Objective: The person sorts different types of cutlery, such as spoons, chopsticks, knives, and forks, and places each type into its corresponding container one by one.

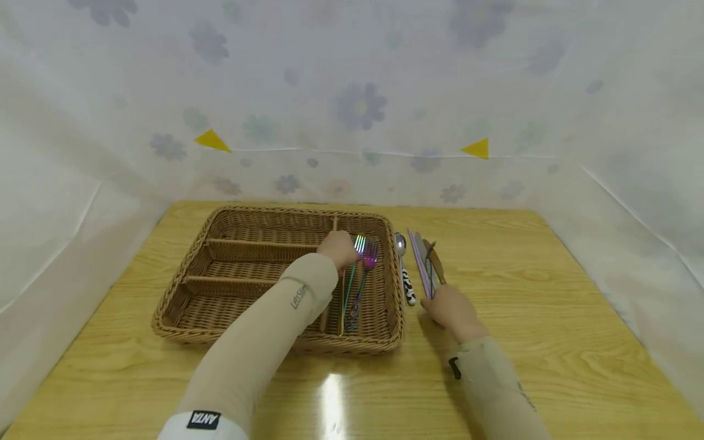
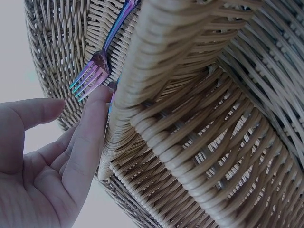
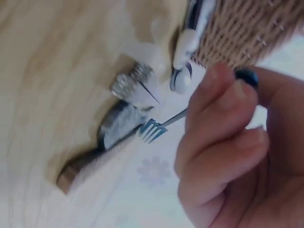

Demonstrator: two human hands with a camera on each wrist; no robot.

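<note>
Fork of dark blue metal (image 3: 153,130), slender in the handle and narrow in the tines, is pinched by the curled fingers of the right hand (image 1: 452,311), right of the brown woven wicker basket (image 1: 357,347). Its tines point away from the person, over a bronze-coloured knife (image 1: 435,261), a grey knife (image 1: 421,247) and a slim lilac utensil (image 1: 418,260); whether they touch cannot be told. The left hand (image 1: 338,249) is loosely spread, thumb apart from nearly straight fingers, with nothing visibly gripped. Its fingertips reach beside the woven divider (image 1: 335,223), close to a glossy purple-pink fork (image 1: 370,260) and a green-handled fork with rainbow tines (image 1: 352,272), both lying in the basket's right compartment; contact cannot be told. A raised rim bounds that compartment on the right, and a silver spoon with a black-and-white handle (image 1: 407,284) lies just beside it outside. Right of the knives, the pale wooden table (image 1: 539,293) stretches broadly to its edge; more wood lies in front of the basket. White floral cloth (image 1: 363,174) stands behind the table's far edge.
</note>
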